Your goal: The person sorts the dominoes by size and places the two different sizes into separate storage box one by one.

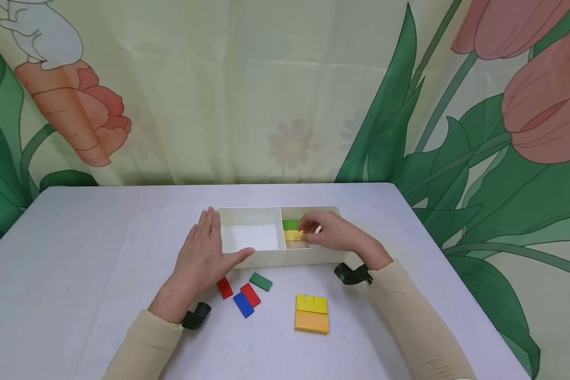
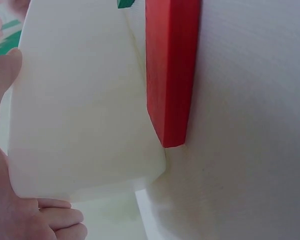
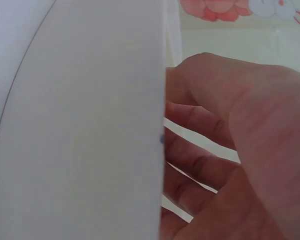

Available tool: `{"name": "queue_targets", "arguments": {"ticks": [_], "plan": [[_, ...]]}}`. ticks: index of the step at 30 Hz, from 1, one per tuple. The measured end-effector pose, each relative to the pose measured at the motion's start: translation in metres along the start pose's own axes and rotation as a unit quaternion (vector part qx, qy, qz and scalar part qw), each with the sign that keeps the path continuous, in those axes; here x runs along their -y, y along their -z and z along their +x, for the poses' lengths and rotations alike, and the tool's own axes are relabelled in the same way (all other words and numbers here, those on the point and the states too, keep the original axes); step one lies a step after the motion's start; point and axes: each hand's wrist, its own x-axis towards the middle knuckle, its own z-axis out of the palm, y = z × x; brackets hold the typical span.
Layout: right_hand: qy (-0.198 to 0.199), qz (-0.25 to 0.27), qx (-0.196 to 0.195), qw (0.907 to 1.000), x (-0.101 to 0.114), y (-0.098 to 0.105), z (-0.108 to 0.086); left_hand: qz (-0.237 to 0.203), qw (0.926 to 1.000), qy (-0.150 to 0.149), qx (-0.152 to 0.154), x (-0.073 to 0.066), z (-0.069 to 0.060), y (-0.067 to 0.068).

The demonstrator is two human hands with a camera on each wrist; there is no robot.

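Note:
A white box (image 1: 285,257) with two compartments stands on the table. In its right compartment lie a green block (image 1: 291,225), a yellow block (image 1: 292,235) and a tan block (image 1: 296,245). My left hand (image 1: 200,258) lies along the box's left side, fingers straight, its thumb over the front rim. The right hand (image 1: 330,230) reaches into the right compartment with bent fingers, fingertips by the yellow and tan blocks. In the right wrist view the box wall hides those fingertips, so whether they pinch a block is unclear.
In front of the box lie two red blocks (image 1: 250,295), a blue block (image 1: 244,304) and a green block (image 1: 260,281). Farther right, yellow pieces (image 1: 311,304) lie against orange ones (image 1: 311,322). A printed curtain (image 1: 209,95) hangs behind the white-covered table (image 1: 100,274).

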Motion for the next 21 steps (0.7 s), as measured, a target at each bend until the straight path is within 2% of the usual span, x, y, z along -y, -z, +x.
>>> {"name": "queue_targets", "arguments": {"ticks": [6,13,21], "plan": [[-0.020,0.007,-0.024,0.9995,0.002,0.005,-0.021,-0.005,1.0000,0.000,0.003,0.000,0.000,-0.001],[-0.001,0.002,-0.062,0.9981,0.011,0.008,-0.042,-0.006,1.0000,0.002,0.004,0.001,0.000,0.001],[0.016,0.003,-0.080,0.9967,0.019,0.004,-0.059,-0.009,1.0000,-0.002,0.001,0.002,0.001,0.001]]}}
